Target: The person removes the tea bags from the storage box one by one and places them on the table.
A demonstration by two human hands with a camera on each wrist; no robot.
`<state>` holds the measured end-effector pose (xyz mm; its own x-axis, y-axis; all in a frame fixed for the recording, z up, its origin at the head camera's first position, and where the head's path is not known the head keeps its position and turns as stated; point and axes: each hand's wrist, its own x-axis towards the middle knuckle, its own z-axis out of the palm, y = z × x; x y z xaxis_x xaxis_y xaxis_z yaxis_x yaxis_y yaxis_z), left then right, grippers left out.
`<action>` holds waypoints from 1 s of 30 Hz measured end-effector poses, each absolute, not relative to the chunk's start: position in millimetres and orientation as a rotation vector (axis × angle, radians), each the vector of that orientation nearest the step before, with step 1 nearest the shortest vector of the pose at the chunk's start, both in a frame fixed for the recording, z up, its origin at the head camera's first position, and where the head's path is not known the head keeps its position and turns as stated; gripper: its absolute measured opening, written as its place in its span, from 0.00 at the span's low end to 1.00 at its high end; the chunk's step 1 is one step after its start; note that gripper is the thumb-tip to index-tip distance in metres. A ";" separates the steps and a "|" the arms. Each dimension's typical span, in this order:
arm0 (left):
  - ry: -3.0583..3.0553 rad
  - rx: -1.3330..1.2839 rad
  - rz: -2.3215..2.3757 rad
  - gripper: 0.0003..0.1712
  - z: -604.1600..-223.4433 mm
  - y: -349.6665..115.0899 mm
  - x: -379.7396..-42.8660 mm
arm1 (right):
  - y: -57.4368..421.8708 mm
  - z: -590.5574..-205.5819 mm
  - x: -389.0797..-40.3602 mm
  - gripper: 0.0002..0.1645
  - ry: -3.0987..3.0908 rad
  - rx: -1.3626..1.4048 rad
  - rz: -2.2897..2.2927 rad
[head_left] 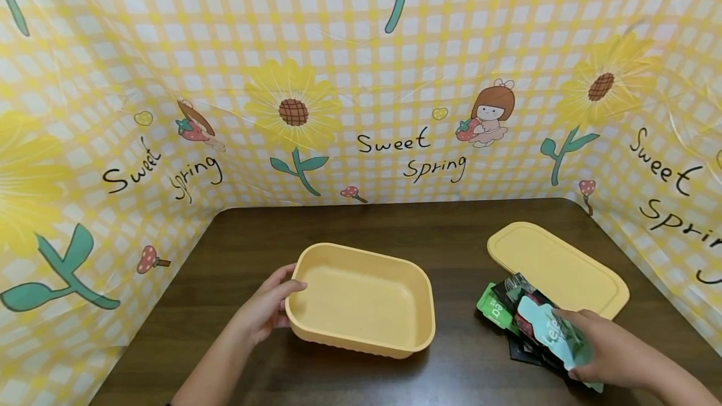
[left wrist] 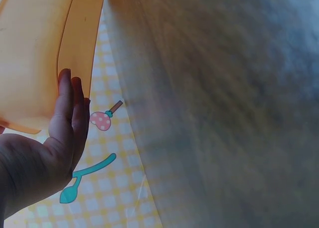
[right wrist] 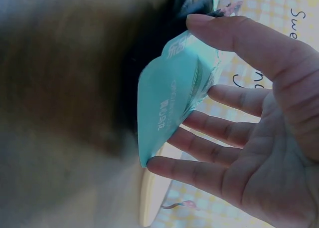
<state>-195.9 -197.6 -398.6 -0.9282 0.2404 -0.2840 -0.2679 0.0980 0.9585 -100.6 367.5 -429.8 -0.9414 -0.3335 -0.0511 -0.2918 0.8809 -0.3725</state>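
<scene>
A yellow rectangular container (head_left: 361,306) is tilted toward me over the dark table, its open top showing a bare inside. My left hand (head_left: 265,306) grips its left end, thumb over the rim and fingers along the outer wall; in the left wrist view the fingers (left wrist: 65,103) press that wall. To the right, my right hand (head_left: 612,346) holds a mint-green packet (head_left: 549,327) by its edges, between thumb and fingertips. Beneath it lie a bright green packet (head_left: 495,309) and several dark ones. The right wrist view shows the mint-green packet (right wrist: 169,88) up close.
A flat yellow lid (head_left: 564,262) lies at the right, behind the packets. The brown wooden table (head_left: 248,230) meets a yellow checked cloth (head_left: 383,80) with printed flowers that hangs at the back and both sides.
</scene>
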 end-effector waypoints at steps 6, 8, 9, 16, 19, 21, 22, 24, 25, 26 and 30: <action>2.021 -0.040 1.888 0.39 -399.5 -198.2 -195.5 | 366.7 -437.4 -98.3 0.58 2.969 -0.501 -0.525; 2.024 -0.044 1.886 0.39 -399.5 -198.5 -195.0 | 366.1 -439.2 -98.4 0.58 2.983 -0.514 -0.510; 2.024 -0.044 1.887 0.39 -399.6 -198.5 -194.9 | 365.8 -439.7 -98.8 0.58 2.981 -0.516 -0.511; 2.015 -0.034 1.896 0.38 -400.8 -198.3 -194.6 | 364.1 -440.7 -101.2 0.58 2.972 -0.521 -0.505; 2.010 -0.038 1.900 0.38 -401.5 -198.5 -194.6 | 363.9 -438.2 -102.2 0.58 2.944 -0.517 -0.525; 2.007 -0.040 1.900 0.38 -402.2 -198.7 -194.7 | 363.3 -434.5 -103.0 0.58 2.926 -0.512 -0.527; 2.005 -0.033 1.898 0.39 -402.7 -198.8 -194.8 | 362.5 -432.3 -103.4 0.58 2.933 -0.518 -0.523; 2.001 -0.024 1.894 0.38 -403.9 -198.7 -195.3 | 359.5 -427.1 -104.2 0.59 2.972 -0.539 -0.523; 1.998 -0.020 1.891 0.39 -404.2 -198.2 -195.6 | 356.9 -424.3 -104.9 0.59 3.002 -0.553 -0.532; 1.994 -0.013 1.889 0.39 -404.7 -197.7 -195.9 | 353.0 -421.3 -106.0 0.59 3.039 -0.564 -0.548; 1.974 -0.007 1.886 0.38 -407.1 -193.7 -198.0 | 325.8 -405.0 -113.5 0.55 3.143 -0.595 -0.693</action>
